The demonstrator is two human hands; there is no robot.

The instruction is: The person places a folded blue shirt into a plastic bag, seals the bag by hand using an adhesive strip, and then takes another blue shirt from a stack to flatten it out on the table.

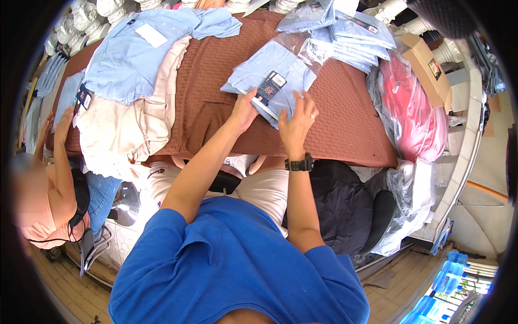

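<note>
A folded light blue shirt (288, 66) lies tilted on the brown table cover in front of me, a dark hang tag (267, 89) with a white label on it. Clear plastic wrapping (308, 49) spreads from its far end. My left hand (245, 112) is closed on the shirt's near left edge, thumb on top. At the near right corner is my right hand (297, 123), its fingers bent and apart, touching or just over the shirt; which of the two I cannot tell. A black watch (299, 163) is on my right wrist.
Bagged blue shirts (353, 38) are stacked at the far right, near a pink-red bagged bundle (404, 102) and a cardboard box (426, 70). Left lie a loose blue shirt (121, 67) and cream cloth (127, 127). A co-worker (62, 189) sits at the left, hands at the table edge.
</note>
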